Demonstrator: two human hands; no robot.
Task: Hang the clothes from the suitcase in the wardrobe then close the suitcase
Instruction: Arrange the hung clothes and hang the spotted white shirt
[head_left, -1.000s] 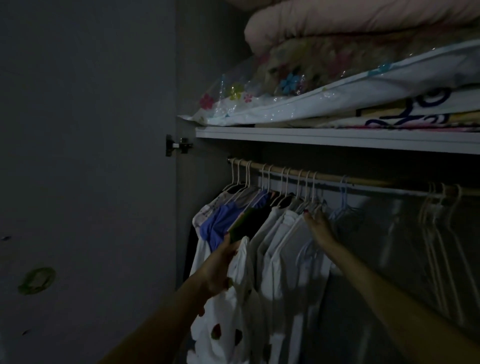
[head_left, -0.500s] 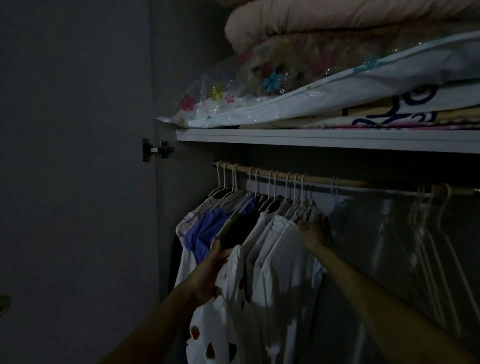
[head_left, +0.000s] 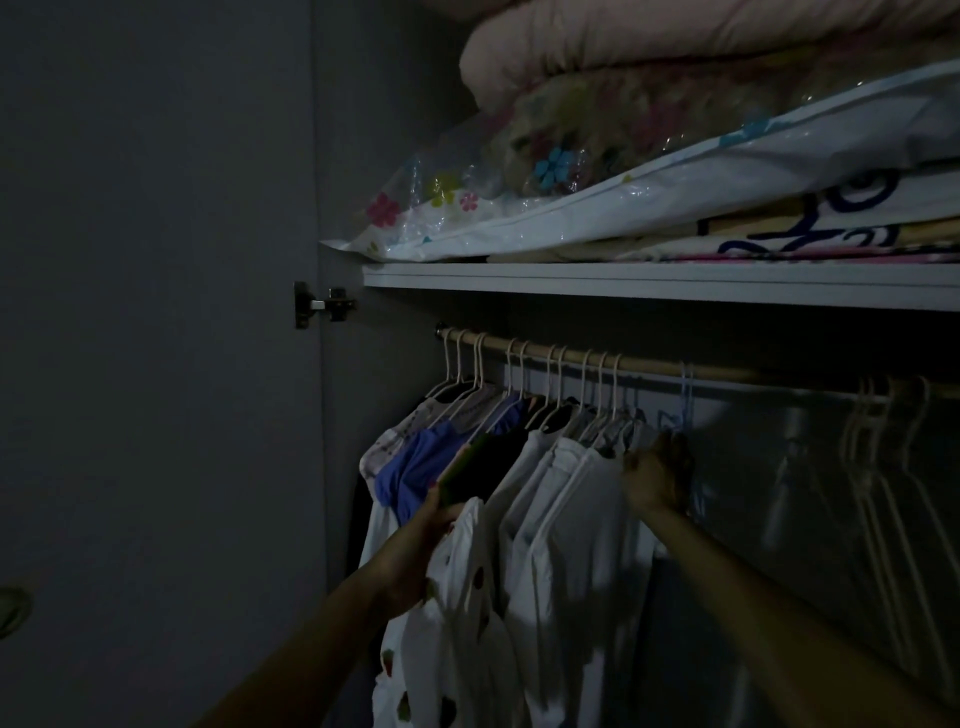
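Head camera looks forward and slightly up, close to the wardrobe rail (head_left: 649, 366).

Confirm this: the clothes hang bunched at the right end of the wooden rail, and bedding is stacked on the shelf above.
Wrong side. In the head view the clothes hang bunched at the left end of the wooden rail; only empty hangers sit toward the right. Bedding is indeed stacked on the shelf above.

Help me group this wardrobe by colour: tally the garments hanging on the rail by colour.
Blue garment: 1
Dark garment: 1
Pale dotted garment, left end: 1
White garment with dark spots: 1
Plain white garments: at least 3; their folds overlap in the dim light
Total: at least 7
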